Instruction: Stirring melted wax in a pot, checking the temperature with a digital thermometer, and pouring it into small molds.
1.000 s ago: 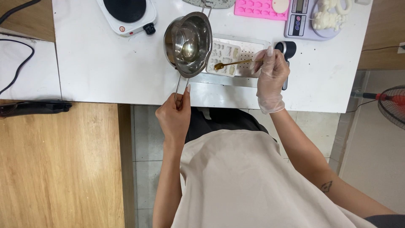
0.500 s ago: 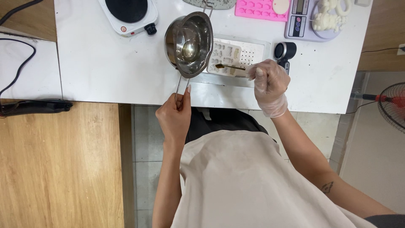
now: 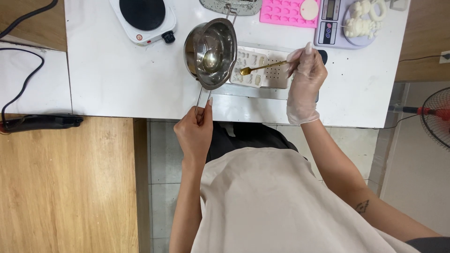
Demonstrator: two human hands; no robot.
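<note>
My left hand [image 3: 194,133] grips the wire handle of a small steel pouring pot [image 3: 211,52], tilted above the white table [image 3: 117,79]. A little clear liquid pools in its bottom. My right hand [image 3: 304,77], in a clear glove, holds a gold spoon [image 3: 260,68] by its handle. The spoon's bowl hangs over a white mould tray [image 3: 262,70] with several small cavities, just right of the pot's rim.
A white hotplate with a black top [image 3: 143,16] stands at the back left. A pink silicone mould [image 3: 288,11], a digital scale [image 3: 340,28] with white wax pieces and a grey lid [image 3: 229,5] line the back edge. A black cable [image 3: 18,93] lies left; a fan [image 3: 436,117] stands right.
My right hand has lifted and shifted back from the table's front edge, carrying the spoon slightly up over the mould tray. The pot stays held in the same place.
</note>
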